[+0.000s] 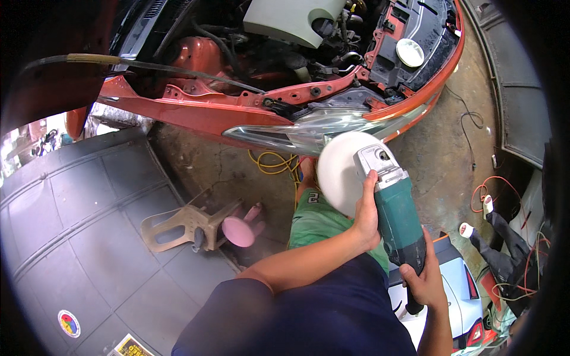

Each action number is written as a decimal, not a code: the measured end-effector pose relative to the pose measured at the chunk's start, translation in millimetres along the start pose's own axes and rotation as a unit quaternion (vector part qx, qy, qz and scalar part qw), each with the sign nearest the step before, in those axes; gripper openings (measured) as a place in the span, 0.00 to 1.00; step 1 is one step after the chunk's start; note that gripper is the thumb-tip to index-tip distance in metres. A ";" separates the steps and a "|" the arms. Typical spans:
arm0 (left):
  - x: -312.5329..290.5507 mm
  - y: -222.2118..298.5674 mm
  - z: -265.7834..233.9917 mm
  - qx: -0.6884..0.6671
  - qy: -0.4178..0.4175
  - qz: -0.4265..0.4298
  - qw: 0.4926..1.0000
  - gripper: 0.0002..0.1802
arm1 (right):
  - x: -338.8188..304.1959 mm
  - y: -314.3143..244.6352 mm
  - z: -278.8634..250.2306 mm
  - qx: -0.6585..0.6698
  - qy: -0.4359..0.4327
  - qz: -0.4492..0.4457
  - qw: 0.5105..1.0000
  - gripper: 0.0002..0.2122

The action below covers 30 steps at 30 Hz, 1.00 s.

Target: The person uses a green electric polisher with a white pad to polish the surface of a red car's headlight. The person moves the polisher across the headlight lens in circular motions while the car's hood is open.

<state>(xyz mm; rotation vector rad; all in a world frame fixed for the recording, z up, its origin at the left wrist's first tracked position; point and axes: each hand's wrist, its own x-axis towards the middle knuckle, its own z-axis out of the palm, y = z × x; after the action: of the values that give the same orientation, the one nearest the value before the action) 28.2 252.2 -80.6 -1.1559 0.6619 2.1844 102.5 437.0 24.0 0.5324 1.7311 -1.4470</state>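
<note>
I hold a green and black power polisher (396, 216) with a silver gear head and a round white pad (339, 172). My left hand (368, 216) wraps round the front of its body, behind the gear head. My right hand (425, 279) grips the dark rear handle. The pad's upper edge comes close to the headlight (282, 135) of a red car (196, 115); from this angle I cannot tell whether they touch. Whether the pad is spinning does not show.
The car's hood is up on a prop rod (196, 74). A white round dish (409, 53) lies on the front panel. Yellow hose (273, 169), a beige plastic chair (169, 230) and a pink round-topped object (238, 231) are to the left. At right are orange cord (488, 181) and a white-blue toy car (469, 308).
</note>
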 end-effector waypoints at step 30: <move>-42.0 34.9 -150.9 -0.144 -0.180 0.175 0.957 0.64 | 58.7 19.4 73.8 -0.332 -0.110 -0.170 0.921 0.55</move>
<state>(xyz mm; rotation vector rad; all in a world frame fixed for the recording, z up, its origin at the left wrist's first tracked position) 109.0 117.9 -115.2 -0.7778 0.4223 2.7748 104.9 361.8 -36.1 -0.2961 2.0391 -0.9803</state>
